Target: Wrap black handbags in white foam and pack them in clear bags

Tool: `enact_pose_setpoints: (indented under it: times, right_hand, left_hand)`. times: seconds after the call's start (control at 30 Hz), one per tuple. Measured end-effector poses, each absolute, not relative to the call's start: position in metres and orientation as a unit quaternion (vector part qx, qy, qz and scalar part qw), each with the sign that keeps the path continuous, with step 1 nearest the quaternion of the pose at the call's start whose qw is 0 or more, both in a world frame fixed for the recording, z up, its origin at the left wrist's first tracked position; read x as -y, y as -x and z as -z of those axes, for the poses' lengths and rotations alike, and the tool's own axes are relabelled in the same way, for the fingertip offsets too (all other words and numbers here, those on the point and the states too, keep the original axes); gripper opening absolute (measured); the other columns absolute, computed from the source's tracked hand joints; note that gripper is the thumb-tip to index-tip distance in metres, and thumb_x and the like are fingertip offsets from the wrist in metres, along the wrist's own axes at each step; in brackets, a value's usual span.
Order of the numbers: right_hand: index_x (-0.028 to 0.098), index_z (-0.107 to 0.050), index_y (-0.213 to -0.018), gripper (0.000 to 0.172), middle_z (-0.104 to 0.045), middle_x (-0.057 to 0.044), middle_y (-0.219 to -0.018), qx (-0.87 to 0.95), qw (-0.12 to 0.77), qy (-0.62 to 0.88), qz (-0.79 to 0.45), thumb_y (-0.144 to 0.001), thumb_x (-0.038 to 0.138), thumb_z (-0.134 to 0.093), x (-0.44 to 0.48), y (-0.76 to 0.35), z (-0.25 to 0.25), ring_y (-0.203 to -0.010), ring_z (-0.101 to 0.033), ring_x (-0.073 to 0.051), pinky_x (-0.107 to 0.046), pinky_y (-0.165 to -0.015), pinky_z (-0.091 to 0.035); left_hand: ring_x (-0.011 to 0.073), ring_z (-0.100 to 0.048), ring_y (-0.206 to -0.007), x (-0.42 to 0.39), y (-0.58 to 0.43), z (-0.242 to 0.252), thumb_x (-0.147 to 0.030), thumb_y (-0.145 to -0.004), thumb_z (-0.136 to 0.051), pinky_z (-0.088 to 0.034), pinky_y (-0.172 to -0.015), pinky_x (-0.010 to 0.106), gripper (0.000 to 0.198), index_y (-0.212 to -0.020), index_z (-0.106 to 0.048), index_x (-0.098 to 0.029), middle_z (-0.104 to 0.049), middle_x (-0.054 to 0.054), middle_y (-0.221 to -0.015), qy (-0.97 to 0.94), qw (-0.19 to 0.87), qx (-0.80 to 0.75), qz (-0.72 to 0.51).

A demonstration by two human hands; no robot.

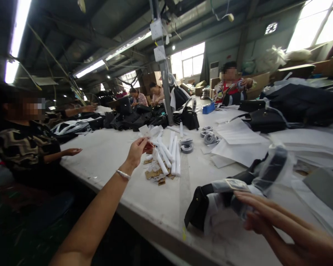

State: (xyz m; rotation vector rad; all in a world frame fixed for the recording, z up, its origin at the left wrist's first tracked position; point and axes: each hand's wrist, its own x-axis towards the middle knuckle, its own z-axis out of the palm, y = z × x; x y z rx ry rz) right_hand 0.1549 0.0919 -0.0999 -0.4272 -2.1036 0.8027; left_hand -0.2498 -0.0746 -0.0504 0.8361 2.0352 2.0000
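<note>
My left hand (136, 153) is reached out over the table, thumb and fingers pinched on what looks like a small white tag (144, 130) with a thin reddish string. Just beyond and beside it lie several white wrapped rolls (166, 153) on brown and white scraps (154, 174). At the lower right my right hand (280, 218) has its fingers stretched out, against or just over a black bag (199, 207). Clear plastic and white wrapping cover the bag's handle (276, 166) and part of its body. Whether the right fingertips press on the bag, I cannot tell.
Coiled straps (210, 137) and white sheets (237, 131) lie on the white table (108, 159). Black bags (302, 107) are heaped at right, more behind a metal post (166, 85). One person (24, 147) sits at left; others work across the table.
</note>
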Motion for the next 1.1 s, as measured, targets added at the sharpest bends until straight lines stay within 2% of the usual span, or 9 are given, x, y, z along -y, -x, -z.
enact_pose_setpoints:
  times: [0.17, 0.33, 0.43, 0.6, 0.73, 0.9, 1.0, 1.07, 1.1]
  right_hand:
    - [0.035, -0.073, -0.118, 0.028, -0.072, -0.002, -0.121, 0.816, 0.426, 0.084, -0.382, -0.092, 0.03, -0.062, -0.074, -0.106, 0.051, -0.109, -0.069, -0.024, -0.037, -0.1, -0.056]
    - [0.027, -0.053, -0.143, 0.055, -0.055, -0.008, -0.145, 0.778, 0.382, 0.04, -0.497, -0.089, 0.033, -0.066, -0.078, -0.069, 0.04, -0.129, -0.056, -0.027, -0.044, -0.106, -0.05]
    - [0.024, -0.047, -0.147, 0.067, -0.066, -0.01, -0.131, 0.757, 0.328, 0.02, -0.565, -0.085, 0.035, -0.072, -0.079, -0.069, 0.046, -0.122, -0.061, -0.028, -0.048, -0.104, -0.05]
    - [0.022, -0.067, -0.125, 0.054, -0.074, -0.005, -0.106, 0.743, 0.35, 0.033, -0.569, -0.074, 0.03, -0.082, -0.079, -0.097, 0.046, -0.103, -0.069, -0.023, -0.041, -0.1, -0.052]
    - [0.023, -0.069, -0.119, 0.043, -0.069, 0.0, -0.086, 0.739, 0.392, 0.055, -0.545, -0.077, 0.026, -0.079, -0.083, -0.121, 0.039, -0.082, -0.069, -0.017, -0.033, -0.085, -0.057]
    - [0.025, -0.056, -0.137, 0.059, -0.07, 0.002, -0.087, 0.738, 0.46, 0.072, -0.489, -0.081, 0.018, -0.073, -0.089, -0.142, 0.033, -0.082, -0.068, -0.014, -0.03, -0.086, -0.056]
    - [0.027, -0.049, -0.143, 0.068, -0.071, 0.001, -0.09, 0.769, 0.437, 0.065, -0.461, -0.08, 0.02, -0.074, -0.09, -0.148, 0.032, -0.084, -0.069, -0.016, -0.032, -0.087, -0.056]
    - [0.028, -0.054, -0.14, 0.06, -0.072, -0.002, -0.1, 0.79, 0.436, 0.059, -0.427, -0.083, 0.024, -0.073, -0.089, -0.149, 0.033, -0.091, -0.069, -0.018, -0.035, -0.092, -0.054]
    - [0.027, -0.058, -0.136, 0.053, -0.071, -0.004, -0.109, 0.793, 0.45, 0.059, -0.407, -0.085, 0.026, -0.072, -0.089, -0.149, 0.033, -0.1, -0.068, -0.02, -0.037, -0.097, -0.051]
  left_hand:
    - [0.012, -0.065, -0.07, 0.052, 0.175, 0.008, -0.045, -0.077, -0.073, -0.055, -0.072, 0.027, 0.035, -0.095, -0.065, -0.017, -0.064, -0.002, -0.075, -0.337, 0.206, -0.614, -0.683]
    - [0.0096, -0.062, -0.064, 0.032, 0.1, -0.009, -0.043, -0.077, -0.076, -0.053, -0.066, 0.022, 0.032, -0.091, -0.066, -0.016, -0.06, -0.003, -0.069, -0.392, 0.307, -0.572, -0.652]
    - [0.0089, -0.06, -0.061, 0.025, 0.069, -0.014, -0.043, -0.078, -0.076, -0.052, -0.061, 0.021, 0.03, -0.087, -0.065, -0.016, -0.061, -0.003, -0.067, -0.41, 0.339, -0.561, -0.635]
    - [0.0033, -0.05, -0.05, 0.022, 0.047, -0.019, -0.039, -0.073, -0.083, -0.048, -0.053, 0.016, 0.034, -0.093, -0.069, -0.016, -0.057, -0.006, -0.064, -0.386, 0.37, -0.535, -0.654]
    - [0.0025, -0.049, -0.052, 0.023, 0.043, -0.027, -0.041, -0.076, -0.08, -0.046, -0.054, 0.014, 0.048, -0.116, -0.069, -0.017, -0.057, -0.005, -0.067, -0.401, 0.375, -0.518, -0.656]
    - [0.0062, -0.06, -0.067, 0.028, 0.043, -0.041, -0.031, -0.073, -0.084, -0.056, -0.08, 0.026, 0.064, -0.132, -0.062, -0.024, -0.066, -0.002, -0.084, -0.44, 0.401, -0.519, -0.613]
    - [-0.0003, -0.046, -0.05, 0.026, 0.04, -0.045, -0.032, -0.078, -0.08, -0.054, -0.066, 0.021, 0.057, -0.132, -0.062, -0.025, -0.067, -0.002, -0.086, -0.463, 0.403, -0.535, -0.581]
    - [-0.0019, -0.039, -0.044, 0.022, 0.034, -0.047, -0.033, -0.08, -0.078, -0.048, -0.054, 0.017, 0.054, -0.131, -0.062, -0.025, -0.069, -0.001, -0.086, -0.488, 0.397, -0.547, -0.552]
    - [-0.001, -0.043, -0.045, 0.02, 0.031, -0.047, -0.033, -0.081, -0.077, -0.046, -0.051, 0.016, 0.053, -0.131, -0.063, -0.025, -0.069, -0.001, -0.086, -0.503, 0.392, -0.553, -0.537]
